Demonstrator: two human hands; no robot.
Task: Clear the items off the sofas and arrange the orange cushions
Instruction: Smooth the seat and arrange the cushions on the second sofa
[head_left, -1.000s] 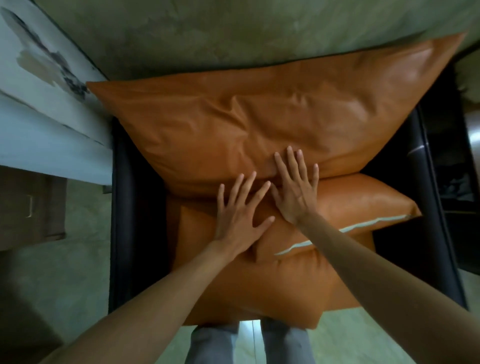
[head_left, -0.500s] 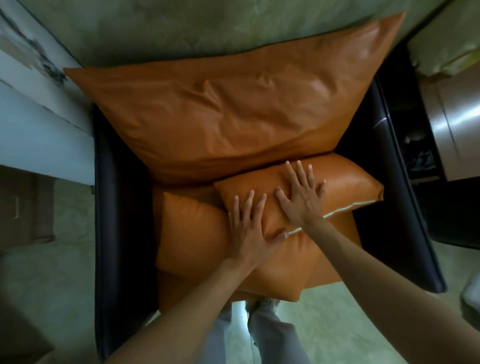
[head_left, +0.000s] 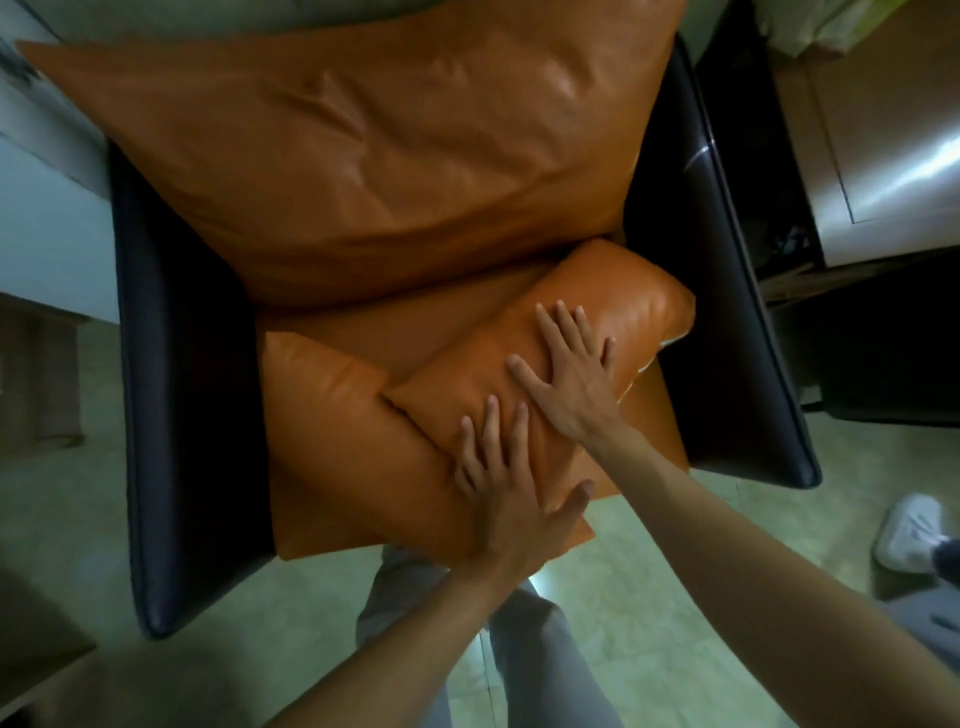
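1. Change from half a second back: the small cushion has swung round on the seat, its right end now up toward the sofa's right arm, and both hands have ridden with it, sitting lower on it than before.
2. Left hand lies flat on the near end of the small cushion, fingers straight and spread, thumb stuck out to the right over the near edge. Wide grip, nothing clasped, just pressing.
3. Right hand is flat too, palm down on the middle of that same cushion, fingers fanned toward its far end. Wide grip again, pressing and not holding.
4. The small cushion lies slantwise, from the middle of the seat up to the right, its far end close by the right arm of the sofa.
5. Under it lies a second cushion, its left corner showing toward the sofa's left arm and its near edge hanging over the seat's front edge.
6. Beneath both, an orange seat pad shows at the right front corner.
7. The big cushion leans across the back of the sofa, spanning arm to arm, its lower edge touching the seat behind the small one.
8. The sofa itself is dark, both arms framing the orange pile.
9. Grey trousers stand at the sofa's front edge, on a pale green floor.
10. A white shoe sits on the floor off to the right, well apart from the sofa.
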